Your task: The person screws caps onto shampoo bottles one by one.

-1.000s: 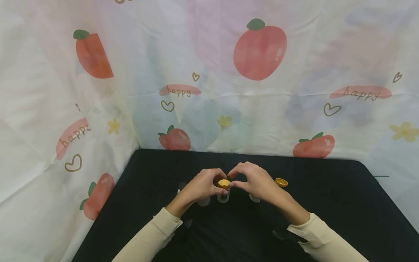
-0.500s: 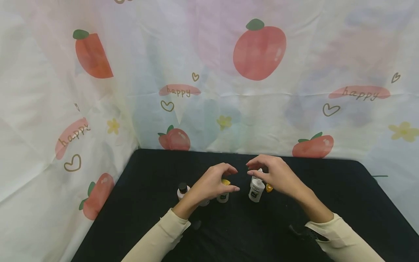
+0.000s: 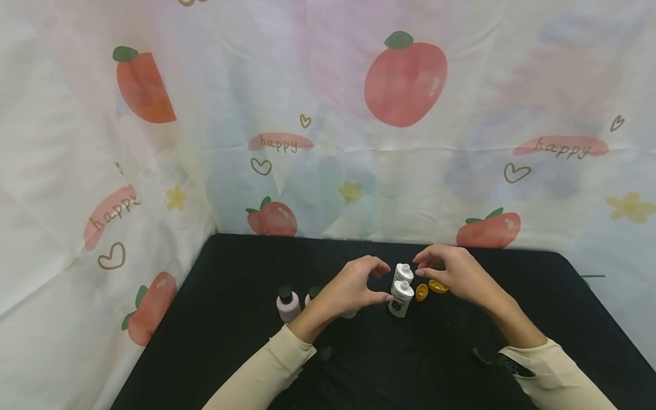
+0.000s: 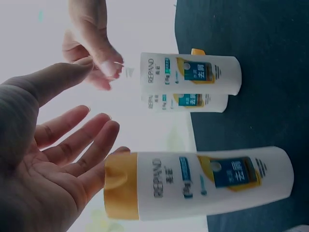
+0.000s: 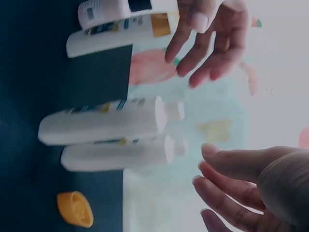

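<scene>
Two white shampoo bottles (image 3: 401, 299) (image 3: 404, 273) stand upright one behind the other, caps off, white necks bare. My left hand (image 3: 348, 287) hovers just left of them, thumb and fingers spread apart, holding nothing. To their right, my right hand (image 3: 461, 274) is raised with loosely bent fingers and an empty grasp, as the right wrist view confirms. Two yellow caps (image 3: 421, 292) (image 3: 438, 286) lie on the table beneath and beside it. A third white shampoo bottle (image 4: 217, 183) wears its yellow cap (image 4: 120, 186); in the head view my left hand mostly hides it.
Left of my left forearm stands a pale bottle with a black cap (image 3: 288, 306). Another black-capped bottle (image 3: 311, 295) is partly covered by that arm. The black table (image 3: 246, 267) ends at a printed cloth backdrop (image 3: 328, 171).
The yellow cap over the middle bottle has passed out of sight behind my left hand. Both hands have shifted right; my right hand has drawn away from my left, uncovering the two uncapped bottles.
</scene>
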`<action>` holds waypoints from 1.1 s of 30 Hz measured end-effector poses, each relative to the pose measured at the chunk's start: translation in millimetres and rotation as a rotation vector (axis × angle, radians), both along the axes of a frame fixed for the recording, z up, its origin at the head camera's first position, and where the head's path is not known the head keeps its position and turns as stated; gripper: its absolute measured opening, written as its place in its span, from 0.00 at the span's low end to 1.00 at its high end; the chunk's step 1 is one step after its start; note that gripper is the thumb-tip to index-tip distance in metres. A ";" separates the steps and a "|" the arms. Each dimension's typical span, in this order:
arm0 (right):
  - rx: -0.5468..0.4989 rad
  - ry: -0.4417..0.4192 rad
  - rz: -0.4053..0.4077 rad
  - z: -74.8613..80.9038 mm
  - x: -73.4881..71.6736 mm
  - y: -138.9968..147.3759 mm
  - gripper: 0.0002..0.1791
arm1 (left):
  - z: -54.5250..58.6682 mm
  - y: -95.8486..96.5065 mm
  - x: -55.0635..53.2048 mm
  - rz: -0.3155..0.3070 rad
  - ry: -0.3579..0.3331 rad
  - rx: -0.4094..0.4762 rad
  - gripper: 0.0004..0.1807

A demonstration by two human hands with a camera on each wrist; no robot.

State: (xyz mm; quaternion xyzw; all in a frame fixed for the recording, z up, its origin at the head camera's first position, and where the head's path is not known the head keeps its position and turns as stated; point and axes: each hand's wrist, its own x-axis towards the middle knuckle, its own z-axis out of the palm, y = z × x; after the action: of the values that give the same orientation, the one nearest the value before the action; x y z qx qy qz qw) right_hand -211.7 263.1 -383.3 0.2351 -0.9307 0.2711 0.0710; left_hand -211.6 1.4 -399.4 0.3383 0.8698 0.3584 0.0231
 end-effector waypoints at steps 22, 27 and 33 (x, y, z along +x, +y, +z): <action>0.063 -0.197 0.199 -46.2 -23.3 36.6 0.21 | -8.0 31.2 -15.1 -0.038 0.059 -0.211 0.22; 0.118 -0.188 0.206 -55.4 -26.4 36.9 0.23 | -8.6 36.9 -13.9 -0.018 0.045 -0.268 0.18; 0.135 -0.165 0.218 -67.9 -29.9 38.5 0.21 | -9.5 41.2 -14.5 -0.006 0.052 -0.313 0.16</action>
State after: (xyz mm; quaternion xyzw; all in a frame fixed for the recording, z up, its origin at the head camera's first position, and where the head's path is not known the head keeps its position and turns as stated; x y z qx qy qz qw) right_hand -241.7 301.6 -451.1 0.3158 -0.9185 0.2325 -0.0515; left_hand -226.1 42.6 -409.0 0.3425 0.9142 0.2097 0.0543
